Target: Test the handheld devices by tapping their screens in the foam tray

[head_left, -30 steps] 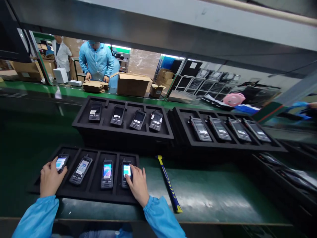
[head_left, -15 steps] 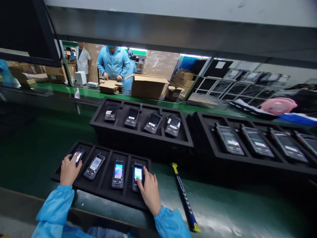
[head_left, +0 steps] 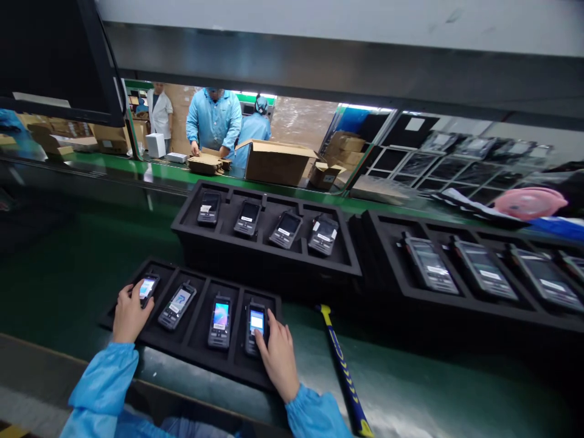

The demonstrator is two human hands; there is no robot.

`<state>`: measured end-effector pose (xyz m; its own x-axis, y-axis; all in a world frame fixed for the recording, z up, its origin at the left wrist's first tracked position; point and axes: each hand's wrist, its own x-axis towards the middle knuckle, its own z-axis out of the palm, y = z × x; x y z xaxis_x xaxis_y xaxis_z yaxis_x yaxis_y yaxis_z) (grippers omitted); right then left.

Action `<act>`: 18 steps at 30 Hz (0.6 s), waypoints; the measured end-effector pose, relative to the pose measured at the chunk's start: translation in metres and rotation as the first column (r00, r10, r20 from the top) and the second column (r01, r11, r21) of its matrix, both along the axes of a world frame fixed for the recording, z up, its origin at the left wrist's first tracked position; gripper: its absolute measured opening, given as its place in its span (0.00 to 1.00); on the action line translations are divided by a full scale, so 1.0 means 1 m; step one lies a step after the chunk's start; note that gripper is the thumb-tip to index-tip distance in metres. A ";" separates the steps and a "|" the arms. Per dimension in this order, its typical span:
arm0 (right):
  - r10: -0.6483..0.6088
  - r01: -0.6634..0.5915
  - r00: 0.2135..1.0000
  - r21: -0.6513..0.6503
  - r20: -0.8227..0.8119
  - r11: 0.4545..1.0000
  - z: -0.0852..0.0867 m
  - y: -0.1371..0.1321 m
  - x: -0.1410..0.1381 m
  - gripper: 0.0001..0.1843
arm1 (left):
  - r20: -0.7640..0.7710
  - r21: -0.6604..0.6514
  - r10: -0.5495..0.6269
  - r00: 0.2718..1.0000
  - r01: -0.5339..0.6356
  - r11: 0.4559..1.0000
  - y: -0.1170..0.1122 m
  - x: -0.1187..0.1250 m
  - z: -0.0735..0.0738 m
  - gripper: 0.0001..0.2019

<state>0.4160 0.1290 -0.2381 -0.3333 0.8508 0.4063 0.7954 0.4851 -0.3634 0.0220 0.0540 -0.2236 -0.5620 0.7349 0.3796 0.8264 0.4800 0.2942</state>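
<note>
While both bare hands lie over the near black foam tray [head_left: 196, 368], each covers part of a handheld terminal, with blue sleeves at the wrists. Left hand [head_left: 129, 315]: fingers close together, tips at the lower end of the left handset [head_left: 148, 287] in the leftmost slot, its lit screen showing just past them. Right hand [head_left: 278, 359]: fingers slightly apart, tips against the lower right side of the right handset [head_left: 256, 324] in the rightmost slot, its lit screen uncovered beside them. Cannot tell firm grip from light touch on either.

Between the hands, in the middle slots: a handset [head_left: 177, 306], tilted, and a handset [head_left: 219, 322], upright. Just right of the tray, a blue-and-yellow tool handle [head_left: 342, 365] lies on the green bench [head_left: 410, 389].

Farther on, a raised foam tray [head_left: 264, 267] holds four dark-screened handsets; to its right, a second raised tray [head_left: 456, 310] holds larger devices, the last cut off by the frame edge.

Beyond the opening, a co-worker in a blue smock [head_left: 213, 118] has both hands on a cardboard piece [head_left: 205, 163], beside an open carton [head_left: 276, 164]. Behind stand a person in a white coat [head_left: 159, 112] and a person in blue [head_left: 254, 128].
</note>
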 end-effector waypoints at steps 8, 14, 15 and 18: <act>0.005 -0.005 1.000 -0.007 -0.020 1.000 -0.001 0.001 0.001 0.31 | 0.027 0.034 0.013 1.000 -0.014 0.999 -0.015 0.003 -0.006 0.24; 0.007 -0.008 1.000 -0.011 -0.031 1.000 -0.002 0.002 0.000 0.30 | 0.005 -0.012 0.010 1.000 -0.010 1.000 -0.013 0.004 -0.002 0.20; 0.005 -0.005 0.999 -0.010 -0.032 1.000 -0.001 0.001 0.000 0.29 | 0.003 -0.022 0.002 1.000 -0.002 1.000 -0.013 0.004 -0.001 0.20; 0.012 -0.011 0.999 0.010 -0.035 1.000 0.003 -0.005 0.001 0.26 | -0.001 -0.035 -0.016 1.000 0.016 0.999 -0.016 0.003 0.000 0.21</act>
